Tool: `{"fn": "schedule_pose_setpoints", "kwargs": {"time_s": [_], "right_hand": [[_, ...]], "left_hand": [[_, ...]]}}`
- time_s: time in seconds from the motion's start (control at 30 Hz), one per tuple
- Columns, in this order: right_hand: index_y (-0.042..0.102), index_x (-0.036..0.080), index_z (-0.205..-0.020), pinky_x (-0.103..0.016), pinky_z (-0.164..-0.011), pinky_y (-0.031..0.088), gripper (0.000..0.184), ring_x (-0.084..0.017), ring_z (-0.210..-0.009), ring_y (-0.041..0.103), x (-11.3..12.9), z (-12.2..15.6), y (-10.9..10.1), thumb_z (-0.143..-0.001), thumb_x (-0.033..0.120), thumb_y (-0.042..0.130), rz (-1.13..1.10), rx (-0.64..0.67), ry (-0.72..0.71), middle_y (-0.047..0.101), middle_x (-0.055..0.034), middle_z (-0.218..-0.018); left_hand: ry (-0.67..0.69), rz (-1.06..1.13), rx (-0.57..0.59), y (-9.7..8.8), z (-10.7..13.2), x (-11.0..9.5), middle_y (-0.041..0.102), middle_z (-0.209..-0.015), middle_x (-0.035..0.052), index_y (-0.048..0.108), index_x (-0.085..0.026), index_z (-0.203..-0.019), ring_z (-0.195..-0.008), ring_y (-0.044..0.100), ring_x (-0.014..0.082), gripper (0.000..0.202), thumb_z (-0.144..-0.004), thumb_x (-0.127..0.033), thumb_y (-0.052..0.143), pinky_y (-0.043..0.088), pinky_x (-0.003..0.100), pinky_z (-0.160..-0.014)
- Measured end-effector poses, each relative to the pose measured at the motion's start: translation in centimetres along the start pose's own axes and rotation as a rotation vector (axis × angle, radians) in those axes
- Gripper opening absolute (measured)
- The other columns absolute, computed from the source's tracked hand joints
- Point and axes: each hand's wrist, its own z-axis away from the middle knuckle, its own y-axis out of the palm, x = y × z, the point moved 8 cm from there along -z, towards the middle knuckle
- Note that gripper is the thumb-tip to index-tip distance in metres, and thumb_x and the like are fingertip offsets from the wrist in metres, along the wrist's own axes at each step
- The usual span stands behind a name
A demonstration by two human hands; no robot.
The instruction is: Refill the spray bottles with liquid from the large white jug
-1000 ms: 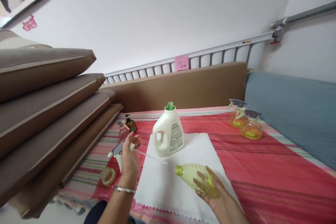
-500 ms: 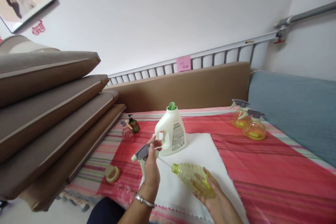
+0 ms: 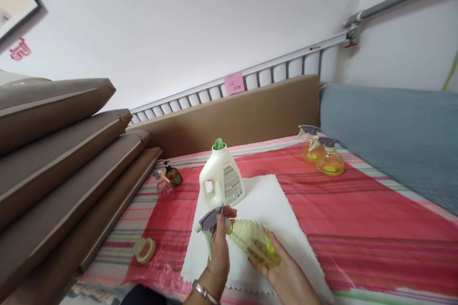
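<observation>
My left hand (image 3: 221,243), with a silver bangle at the wrist, grips a grey and pale-green spray trigger head (image 3: 210,221). The head sits at the mouth of a ribbed yellow-green bottle (image 3: 250,238); whether it is threaded on, I cannot tell. My right hand (image 3: 281,267) is wrapped round the bottle's base, and the bottle lies tilted with its neck to the left. Yellow liquid shows in its lower end. Just behind my hands a white detergent jug (image 3: 222,176) stands upright on a white cloth (image 3: 265,195), a green piece in its open mouth.
Two spray bottles with orange-yellow liquid (image 3: 329,161) stand at the right. A pink spray bottle (image 3: 164,186) and a dark pump bottle (image 3: 173,175) stand back left, a round cap (image 3: 144,250) front left. Stacked cushions (image 3: 71,152) rise at the left edge.
The spray head has come to the bottle's neck; its thin tube, seen between them before, is now inside. My hands are closer together. The view has shifted right.
</observation>
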Motion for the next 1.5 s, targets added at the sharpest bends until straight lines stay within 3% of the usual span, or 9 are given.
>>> {"fn": "schedule_pose_setpoints", "kwargs": {"time_s": [0.3, 0.6, 0.73, 0.87, 0.97, 1.13, 1.3, 1.37, 1.5], "right_hand": [[0.03, 0.032, -0.133, -0.038, -0.069, 0.049, 0.089, -0.028, -0.089, 0.064, 0.5, 0.9, 0.0, -0.058, 0.038, 0.079, 0.316, 0.009, -0.103, 0.06, -0.0097, -0.115], [0.044, 0.025, -0.116, -0.031, -0.061, 0.048, 0.086, -0.023, -0.077, 0.063, 0.1, -1.1, -1.3, -0.042, 0.047, 0.083, 0.439, -0.057, -0.188, 0.059, -0.0095, -0.11], [0.032, 0.024, -0.126, -0.026, -0.051, 0.046, 0.09, -0.018, -0.057, 0.064, -0.9, 0.3, 0.2, -0.055, 0.061, 0.073, 0.418, 0.071, -0.02, 0.068, -0.0037, -0.079], [0.047, 0.013, -0.115, -0.02, -0.039, 0.038, 0.072, -0.012, -0.036, 0.055, -3.4, 1.7, 0.5, -0.078, 0.074, 0.033, 0.402, 0.151, 0.296, 0.066, -0.0043, -0.059], [0.035, 0.018, -0.127, -0.022, -0.041, 0.043, 0.074, -0.013, -0.043, 0.06, -3.3, 1.2, 0.4, -0.076, 0.071, 0.045, 0.34, 0.134, 0.234, 0.068, -0.0052, -0.075], [0.01, 0.035, -0.135, -0.024, -0.044, 0.048, 0.111, -0.016, -0.059, 0.065, -1.7, 0.1, 0.4, -0.052, 0.044, 0.083, 0.28, 0.122, -0.039, 0.064, -0.0046, -0.103], [0.039, 0.015, -0.123, -0.017, -0.028, 0.031, 0.076, -0.005, -0.027, 0.039, -3.9, 0.4, 0.1, -0.074, 0.071, 0.048, 0.335, 0.165, 0.26, 0.07, -0.0086, -0.071], [0.042, 0.015, -0.12, -0.018, -0.029, 0.034, 0.075, -0.007, -0.031, 0.047, -4.2, 0.4, 0.0, -0.075, 0.075, 0.039, 0.304, 0.149, 0.292, 0.07, -0.0109, -0.078], [0.019, 0.033, -0.134, -0.023, -0.042, 0.047, 0.102, -0.016, -0.059, 0.066, -1.9, -0.2, 0.0, -0.055, 0.053, 0.079, 0.3, 0.102, -0.05, 0.062, -0.0066, -0.109]], "left_hand": [[-0.178, 0.499, 0.04, 1.7, -2.1, -0.9, 0.064, -0.076, 0.0032, 0.06, -0.016, -0.078, -0.078, 0.061, 0.0157, 0.035, -0.079, -0.051, 0.056, 0.044, 0.031, -0.083], [-0.217, 0.576, 0.019, 1.4, -2.0, -2.0, 0.065, -0.07, 0.0043, 0.058, -0.015, -0.074, -0.071, 0.063, 0.0171, 0.034, -0.074, -0.049, 0.063, 0.047, 0.031, -0.074], [-0.245, 0.552, 0.036, 1.8, -1.9, -2.1, 0.065, -0.068, 0.0044, 0.059, -0.015, -0.074, -0.069, 0.063, 0.0185, 0.037, -0.07, -0.051, 0.065, 0.047, 0.032, -0.071], [-0.299, 0.517, 0.104, 2.2, -1.5, -1.4, 0.064, -0.068, 0.0043, 0.059, -0.016, -0.074, -0.067, 0.063, 0.0182, 0.039, -0.071, -0.054, 0.063, 0.047, 0.032, -0.07], [-0.282, 0.465, 0.112, 2.0, -1.5, -1.2, 0.065, -0.067, 0.0041, 0.057, -0.016, -0.074, -0.068, 0.063, 0.0182, 0.039, -0.074, -0.055, 0.059, 0.047, 0.031, -0.068], [-0.165, 0.392, 0.045, 1.2, -2.1, -1.9, 0.066, -0.07, 0.0044, 0.056, -0.017, -0.077, -0.072, 0.064, 0.019, 0.036, -0.076, -0.053, 0.058, 0.047, 0.031, -0.072], [-0.163, 0.428, 0.089, 1.5, -2.0, -2.2, 0.066, -0.073, 0.0056, 0.057, -0.017, -0.08, -0.076, 0.065, 0.0207, 0.034, -0.077, -0.051, 0.058, 0.046, 0.036, -0.079], [-0.18, 0.433, 0.089, 1.5, -1.9, -1.8, 0.065, -0.071, 0.0049, 0.057, -0.016, -0.081, -0.074, 0.065, 0.0202, 0.034, -0.078, -0.051, 0.057, 0.046, 0.037, -0.08], [-0.129, 0.399, 0.006, 0.7, -2.0, -1.6, 0.064, -0.07, 0.0039, 0.056, -0.017, -0.08, -0.074, 0.064, 0.0201, 0.035, -0.079, -0.052, 0.055, 0.046, 0.035, -0.077]]}}
